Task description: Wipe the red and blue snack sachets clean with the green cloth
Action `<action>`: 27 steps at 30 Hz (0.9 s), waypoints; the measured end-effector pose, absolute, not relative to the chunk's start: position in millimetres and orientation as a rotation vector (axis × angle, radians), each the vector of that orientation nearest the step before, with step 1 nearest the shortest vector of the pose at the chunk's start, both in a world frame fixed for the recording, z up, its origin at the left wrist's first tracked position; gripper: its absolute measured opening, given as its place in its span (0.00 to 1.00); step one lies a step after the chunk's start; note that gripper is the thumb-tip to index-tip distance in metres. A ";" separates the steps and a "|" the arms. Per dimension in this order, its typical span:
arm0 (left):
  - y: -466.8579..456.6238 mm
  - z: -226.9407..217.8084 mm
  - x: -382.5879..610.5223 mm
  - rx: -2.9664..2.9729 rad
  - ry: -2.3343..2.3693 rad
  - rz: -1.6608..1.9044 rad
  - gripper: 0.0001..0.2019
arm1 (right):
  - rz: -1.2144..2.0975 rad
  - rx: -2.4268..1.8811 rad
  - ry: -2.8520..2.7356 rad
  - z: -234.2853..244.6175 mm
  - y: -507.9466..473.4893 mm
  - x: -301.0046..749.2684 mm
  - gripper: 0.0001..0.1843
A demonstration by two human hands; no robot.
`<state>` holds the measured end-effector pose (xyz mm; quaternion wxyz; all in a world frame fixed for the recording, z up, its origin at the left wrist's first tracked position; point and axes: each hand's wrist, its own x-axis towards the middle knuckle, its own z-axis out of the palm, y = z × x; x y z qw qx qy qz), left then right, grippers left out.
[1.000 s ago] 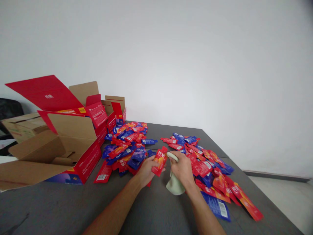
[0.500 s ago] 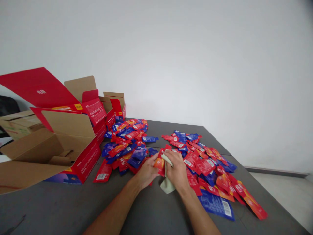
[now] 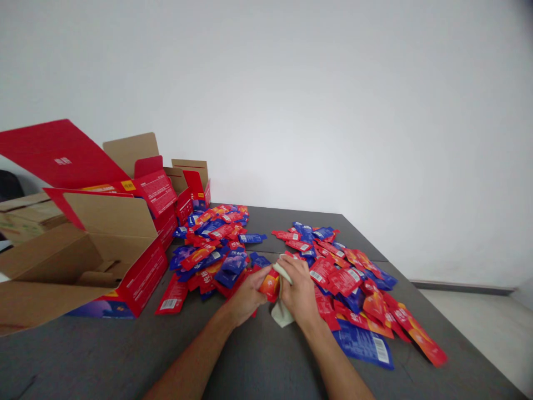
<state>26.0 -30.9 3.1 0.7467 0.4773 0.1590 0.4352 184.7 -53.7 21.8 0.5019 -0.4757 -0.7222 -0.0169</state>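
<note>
My left hand is closed on a red sachet, held just above the dark grey table. My right hand is closed round a pale green cloth and presses it against the sachet. A pile of red and blue sachets lies to the left of my hands. A second pile of sachets spreads out to the right.
An open red and brown cardboard box stands at the left with its flaps up. Further open boxes stand behind it, with a plain brown carton at far left. A white wall rises behind the table, and the table's right edge runs down towards the floor.
The sachet stood upright and in plain sight in my left hand; now my hands have come together, the cloth covers much of it, and both sit lower.
</note>
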 end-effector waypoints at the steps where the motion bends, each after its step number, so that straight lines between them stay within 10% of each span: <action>1: -32.2 3.0 27.4 1.070 0.358 0.939 0.39 | -0.070 -1.184 -1.682 21.8 -52.1 189.9 0.22; 10: -26.4 6.2 18.0 0.888 0.254 0.938 0.47 | 0.089 -1.008 -1.952 22.3 -60.9 169.9 0.24; 18: -19.5 11.3 15.5 0.688 0.389 1.121 0.24 | 0.208 -0.925 -2.004 25.3 -66.5 165.2 0.24; 27: -12.9 1.5 18.3 0.658 0.501 1.236 0.27 | 0.162 -1.099 -1.635 18.7 -60.7 173.5 0.16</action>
